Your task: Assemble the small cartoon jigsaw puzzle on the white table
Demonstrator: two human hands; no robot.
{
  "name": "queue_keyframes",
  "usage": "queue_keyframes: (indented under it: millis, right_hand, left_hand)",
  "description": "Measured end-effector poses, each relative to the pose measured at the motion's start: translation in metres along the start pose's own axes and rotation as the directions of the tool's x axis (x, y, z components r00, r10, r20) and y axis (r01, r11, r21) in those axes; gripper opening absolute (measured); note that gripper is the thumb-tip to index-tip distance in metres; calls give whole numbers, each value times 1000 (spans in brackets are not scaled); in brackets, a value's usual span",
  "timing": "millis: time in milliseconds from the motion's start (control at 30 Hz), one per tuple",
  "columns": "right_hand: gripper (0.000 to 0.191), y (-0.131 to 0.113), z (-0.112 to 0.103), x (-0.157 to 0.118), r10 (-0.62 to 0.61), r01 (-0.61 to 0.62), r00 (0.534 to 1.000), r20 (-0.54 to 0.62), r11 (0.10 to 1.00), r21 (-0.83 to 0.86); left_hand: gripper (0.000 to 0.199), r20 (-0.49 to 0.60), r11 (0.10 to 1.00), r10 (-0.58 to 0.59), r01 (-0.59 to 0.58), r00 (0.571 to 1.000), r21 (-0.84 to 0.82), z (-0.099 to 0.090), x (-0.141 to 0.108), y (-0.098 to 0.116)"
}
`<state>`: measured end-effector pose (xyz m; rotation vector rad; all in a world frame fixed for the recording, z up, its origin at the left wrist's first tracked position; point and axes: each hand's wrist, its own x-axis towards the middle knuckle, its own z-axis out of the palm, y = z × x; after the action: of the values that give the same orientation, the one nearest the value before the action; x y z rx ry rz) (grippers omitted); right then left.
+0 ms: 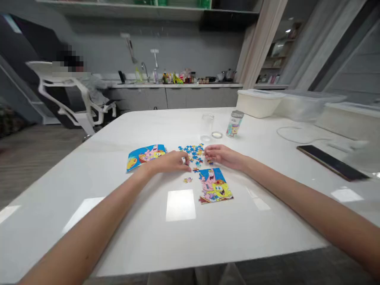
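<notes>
Loose puzzle pieces, mostly blue, lie in a pile between my two hands. My left hand is at the pile's left side, fingers curled, with a small pale piece showing between thumb and fingers. At the right side of the pile is my right hand, its fingers bent together; what they hold, if anything, is too small to tell. A joined puzzle section with pink and yellow figures lies nearer me. Left of it sits a small loose piece. The curved picture sheet lies partly behind my left hand.
On the white table stand a clear jar, a round lid and a labelled can. A dark phone, a cable and storage boxes are at right. A person sits in a white chair at back left.
</notes>
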<state>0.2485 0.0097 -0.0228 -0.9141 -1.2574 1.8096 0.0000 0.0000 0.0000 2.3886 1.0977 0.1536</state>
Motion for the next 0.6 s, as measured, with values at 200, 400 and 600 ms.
queue_keyframes:
  millis: [200,400,600]
  right_hand:
    - [13,1,-2,2,3,-3,1000,-6,1000,3]
    - [25,1,-4,2,-11,11,999,34,1000,-4]
    - [22,0,-4,2,3,-2,1000,26,999,-38]
  left_hand:
    - [28,13,999,-45,45,999,10,-1,-2,5]
    - [26,1,998,-45,45,999,34,-2,-2,7]
    - [26,2,999,-43,43,999,22,-2,-2,8]
